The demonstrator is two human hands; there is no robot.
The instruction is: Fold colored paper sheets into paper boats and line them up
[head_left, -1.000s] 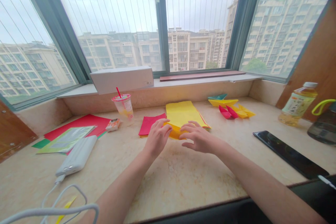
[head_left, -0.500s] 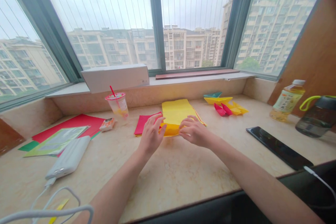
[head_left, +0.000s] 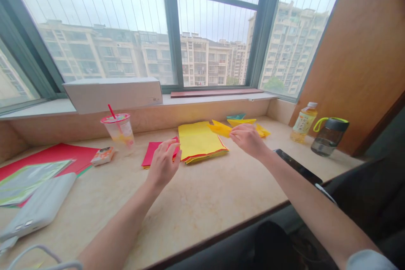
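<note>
My right hand point(head_left: 249, 139) pinches one end of a folded yellow-orange paper boat point(head_left: 220, 129), raised over the right side of a stack of yellow paper point(head_left: 198, 140). Empty and loosely curled, with the fingers apart, my left hand point(head_left: 164, 162) hovers by a small stack of red paper squares point(head_left: 150, 153) and hides part of it. Behind my right hand stand a teal paper boat point(head_left: 236, 116), a yellow paper boat point(head_left: 242, 122) and another yellow folded piece point(head_left: 263, 131). The red folded piece seen there earlier is hidden.
A drink cup with a red straw point(head_left: 118, 130), an orange-white packet point(head_left: 102, 156), red sheets point(head_left: 60, 158) and a white power bank point(head_left: 41, 206) lie leftward. A black phone point(head_left: 297, 166), a tea bottle point(head_left: 303, 124) and a dark water bottle point(head_left: 329, 137) are on the right. A white box point(head_left: 114, 95) sits on the sill.
My right hand has lifted the yellow-orange boat and carried it right, towards the other boats. My left hand has let go of it and stays on the left. The view has turned right.
</note>
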